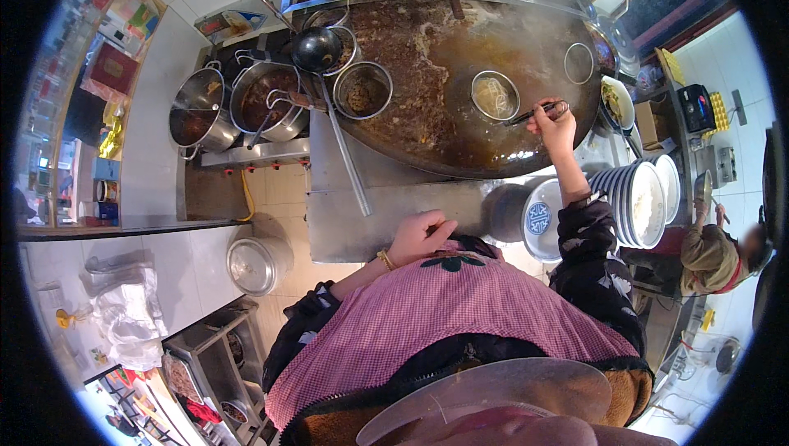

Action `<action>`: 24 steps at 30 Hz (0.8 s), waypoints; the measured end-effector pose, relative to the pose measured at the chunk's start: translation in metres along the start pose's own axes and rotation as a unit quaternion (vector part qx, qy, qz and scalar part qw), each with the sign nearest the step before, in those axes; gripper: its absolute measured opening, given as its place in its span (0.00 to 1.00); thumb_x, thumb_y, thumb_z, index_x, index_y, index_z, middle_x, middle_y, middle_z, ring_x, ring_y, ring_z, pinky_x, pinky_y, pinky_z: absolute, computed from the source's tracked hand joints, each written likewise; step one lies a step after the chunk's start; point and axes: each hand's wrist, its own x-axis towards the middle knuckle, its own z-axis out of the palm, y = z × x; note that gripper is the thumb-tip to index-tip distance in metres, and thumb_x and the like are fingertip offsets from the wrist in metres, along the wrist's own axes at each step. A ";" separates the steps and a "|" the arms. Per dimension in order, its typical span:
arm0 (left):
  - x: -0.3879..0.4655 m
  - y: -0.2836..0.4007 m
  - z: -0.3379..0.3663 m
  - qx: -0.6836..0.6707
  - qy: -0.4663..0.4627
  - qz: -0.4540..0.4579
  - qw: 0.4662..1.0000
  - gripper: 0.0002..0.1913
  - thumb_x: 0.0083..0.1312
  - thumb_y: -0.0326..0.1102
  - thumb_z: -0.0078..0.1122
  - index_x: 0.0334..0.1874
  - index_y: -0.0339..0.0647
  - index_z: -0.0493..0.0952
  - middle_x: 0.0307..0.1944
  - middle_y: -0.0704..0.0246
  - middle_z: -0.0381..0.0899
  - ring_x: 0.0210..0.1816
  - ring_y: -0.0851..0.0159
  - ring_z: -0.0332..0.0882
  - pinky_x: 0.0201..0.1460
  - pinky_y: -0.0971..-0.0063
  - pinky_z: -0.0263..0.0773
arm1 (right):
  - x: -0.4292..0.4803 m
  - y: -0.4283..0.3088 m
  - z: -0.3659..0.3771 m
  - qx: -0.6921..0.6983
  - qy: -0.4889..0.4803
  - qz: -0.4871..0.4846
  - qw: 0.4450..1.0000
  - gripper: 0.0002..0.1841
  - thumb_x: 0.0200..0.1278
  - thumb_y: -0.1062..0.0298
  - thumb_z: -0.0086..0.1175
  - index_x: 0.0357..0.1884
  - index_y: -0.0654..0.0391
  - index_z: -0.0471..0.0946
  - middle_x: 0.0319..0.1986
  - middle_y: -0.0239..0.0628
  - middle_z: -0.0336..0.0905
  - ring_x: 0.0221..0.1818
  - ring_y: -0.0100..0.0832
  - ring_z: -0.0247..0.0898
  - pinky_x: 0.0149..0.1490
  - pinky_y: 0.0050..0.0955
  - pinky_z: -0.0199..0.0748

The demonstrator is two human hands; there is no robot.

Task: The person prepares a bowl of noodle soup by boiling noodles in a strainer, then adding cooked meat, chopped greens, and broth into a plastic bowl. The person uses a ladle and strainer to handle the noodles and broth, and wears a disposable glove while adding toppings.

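Note:
My right hand [550, 123] grips a dark handle [521, 118] that reaches to the rim of a round strainer [496, 114]. Pale noodles [491, 94] lie in that strainer, which sits in brown, steaming liquid in a very large wok [400, 138]. Close to my body, my left hand [424, 237] hovers before the pink checked apron [394, 310], fingers curled and nothing visible in them. Another strainer [579, 64] stands at the wok's right side. A third strainer [363, 97], holding dark brown food, is at the left, its wooden handle pointing outward.
Left of the wok stand steel pots [197, 101] and a long-handled black ladle [316, 49]. Near my right forearm are a blue-patterned bowl [540, 218] and stacked white bowls [650, 205]. A food-filled bowl [616, 101] sits farther right. At the far right another person [712, 255] holds a pan.

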 end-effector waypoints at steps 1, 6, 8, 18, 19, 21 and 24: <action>0.000 0.000 0.000 -0.006 0.000 -0.004 1.000 0.17 0.67 0.44 0.61 0.29 0.35 0.75 0.19 0.62 0.70 0.20 0.67 0.67 0.24 0.71 0.64 | 0.001 0.003 0.000 -0.014 -0.011 0.001 1.000 0.03 0.66 0.74 0.57 0.39 0.60 0.77 0.22 0.35 0.80 0.21 0.22 0.77 0.24 0.20 0.72; 0.002 0.002 0.000 0.004 -0.006 0.014 1.000 0.17 0.68 0.44 0.60 0.29 0.35 0.75 0.19 0.61 0.70 0.20 0.67 0.66 0.25 0.71 0.64 | -0.010 0.020 0.021 -0.016 -0.036 0.004 0.999 0.03 0.66 0.74 0.56 0.40 0.60 0.76 0.22 0.34 0.79 0.20 0.22 0.76 0.25 0.19 0.73; 0.001 0.002 -0.001 0.007 -0.004 0.010 1.000 0.17 0.68 0.44 0.60 0.29 0.35 0.75 0.19 0.61 0.70 0.20 0.66 0.66 0.25 0.71 0.65 | -0.013 0.017 0.027 -0.021 -0.038 -0.005 0.999 0.03 0.65 0.75 0.57 0.40 0.60 0.76 0.22 0.33 0.79 0.20 0.21 0.75 0.25 0.19 0.72; 0.002 0.000 0.000 0.012 0.004 0.006 1.000 0.17 0.67 0.44 0.61 0.28 0.36 0.75 0.19 0.61 0.72 0.19 0.65 0.68 0.24 0.71 0.65 | -0.006 0.007 0.022 0.029 -0.018 0.002 0.999 0.02 0.65 0.75 0.57 0.37 0.60 0.76 0.20 0.31 0.77 0.18 0.19 0.72 0.23 0.19 0.70; 0.002 0.000 0.000 0.014 0.006 0.008 1.000 0.17 0.67 0.44 0.61 0.28 0.36 0.75 0.19 0.61 0.72 0.19 0.65 0.68 0.24 0.70 0.65 | -0.007 0.012 0.025 -0.017 -0.018 0.014 1.000 0.03 0.65 0.73 0.58 0.37 0.59 0.76 0.19 0.30 0.77 0.17 0.19 0.71 0.23 0.21 0.69; 0.002 -0.001 -0.001 0.015 0.000 0.016 1.000 0.17 0.67 0.44 0.62 0.28 0.37 0.75 0.19 0.61 0.71 0.19 0.65 0.68 0.24 0.70 0.65 | -0.006 0.022 0.029 -0.059 -0.008 0.011 0.998 0.04 0.64 0.71 0.59 0.37 0.59 0.76 0.18 0.29 0.76 0.16 0.19 0.70 0.23 0.21 0.68; 0.001 0.000 -0.001 0.016 0.009 0.013 1.000 0.17 0.67 0.44 0.62 0.27 0.37 0.75 0.18 0.62 0.71 0.19 0.65 0.67 0.24 0.70 0.64 | -0.002 0.029 0.031 -0.133 -0.048 0.029 0.989 0.09 0.62 0.66 0.62 0.39 0.58 0.77 0.18 0.30 0.77 0.15 0.19 0.68 0.23 0.21 0.65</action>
